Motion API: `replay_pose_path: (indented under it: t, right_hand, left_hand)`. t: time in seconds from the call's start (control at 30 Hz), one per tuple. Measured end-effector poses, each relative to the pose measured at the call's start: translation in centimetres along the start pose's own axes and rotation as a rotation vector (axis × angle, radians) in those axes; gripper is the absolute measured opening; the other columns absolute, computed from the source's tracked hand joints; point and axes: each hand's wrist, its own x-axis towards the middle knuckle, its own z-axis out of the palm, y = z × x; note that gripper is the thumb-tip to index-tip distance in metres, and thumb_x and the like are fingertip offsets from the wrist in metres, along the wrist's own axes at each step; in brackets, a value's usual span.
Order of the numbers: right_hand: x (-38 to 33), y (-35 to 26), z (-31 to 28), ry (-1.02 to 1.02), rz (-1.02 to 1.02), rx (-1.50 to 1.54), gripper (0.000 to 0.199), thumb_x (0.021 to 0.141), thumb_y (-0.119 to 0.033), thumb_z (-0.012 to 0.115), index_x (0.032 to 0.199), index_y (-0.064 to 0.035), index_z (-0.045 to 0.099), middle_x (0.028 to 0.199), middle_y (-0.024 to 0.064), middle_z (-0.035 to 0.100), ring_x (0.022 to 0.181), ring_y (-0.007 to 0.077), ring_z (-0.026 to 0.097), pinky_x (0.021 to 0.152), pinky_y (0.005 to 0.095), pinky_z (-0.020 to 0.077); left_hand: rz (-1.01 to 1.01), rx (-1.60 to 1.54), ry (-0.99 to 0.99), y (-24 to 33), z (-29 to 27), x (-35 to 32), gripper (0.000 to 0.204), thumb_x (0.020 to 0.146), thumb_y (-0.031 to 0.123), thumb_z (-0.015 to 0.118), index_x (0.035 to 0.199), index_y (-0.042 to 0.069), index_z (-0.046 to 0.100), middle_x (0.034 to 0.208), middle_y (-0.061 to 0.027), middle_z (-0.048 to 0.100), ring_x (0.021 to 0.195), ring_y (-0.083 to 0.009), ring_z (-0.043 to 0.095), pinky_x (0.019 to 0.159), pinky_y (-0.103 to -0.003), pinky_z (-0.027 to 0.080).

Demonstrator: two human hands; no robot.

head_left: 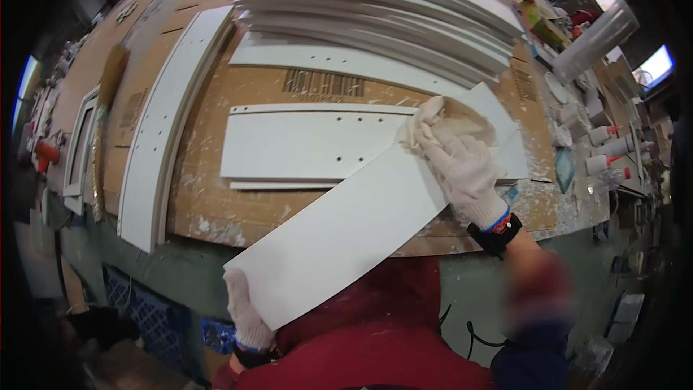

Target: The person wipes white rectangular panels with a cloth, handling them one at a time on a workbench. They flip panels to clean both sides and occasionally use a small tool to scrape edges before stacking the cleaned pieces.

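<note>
A plain white panel [354, 227] slants across the front edge of the workbench, its near end over my lap. My left hand [247, 310], in a white knit glove, grips that near left corner. Toward the far end, my gloved right hand [462, 166] presses a cream cloth [458, 121] onto the panel's surface, fingers bunched in it. Beneath the panel lies a short stack of white drilled boards [289, 143], partly covered by it. The underside of the held panel is hidden.
Behind stands a tall stack of white boards [375, 7]. More long drilled boards [162, 123] lie at the left, beside a brush [108, 94] and a small frame [79, 148]. Bottles with red caps [603, 164] and a clear plastic roll [595, 40] are at the right. Cardboard [209, 202] covers the bench.
</note>
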Motion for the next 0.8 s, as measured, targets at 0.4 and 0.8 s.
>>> replay_pose_path:
  t: [0.4, 0.8]
  right_hand:
    - [-1.5, -26.0, 1.6, -0.368, -0.783, 1.113, 0.036, 0.088, -0.019, 0.049, 0.124, -0.0123, 0.052, 0.132, 0.0084, 0.05, 0.104, 0.0241, 0.053, 0.084, 0.037, 0.0477]
    - [-2.8, -0.1, 1.3, 0.293, -0.071, 0.094, 0.04, 0.091, -0.003, 0.051, 0.13, -0.0067, 0.059, 0.12, 0.0152, 0.066, 0.098, 0.0309, 0.063, 0.089, 0.0418, 0.0469]
  left_hand:
    - [-0.037, -0.539, -0.3, -0.1, -0.3, 0.6, 0.089, 0.091, 0.074, 0.03, 0.146, 0.004, 0.032, 0.145, -0.016, 0.041, 0.131, -0.0324, 0.043, 0.11, -0.046, 0.034]
    - [-0.329, -0.8, -0.494, -0.8, -0.1, 1.4, 0.096, 0.088, 0.078, 0.026, 0.146, 0.003, 0.031, 0.146, -0.0192, 0.039, 0.132, -0.0374, 0.042, 0.106, -0.053, 0.037]
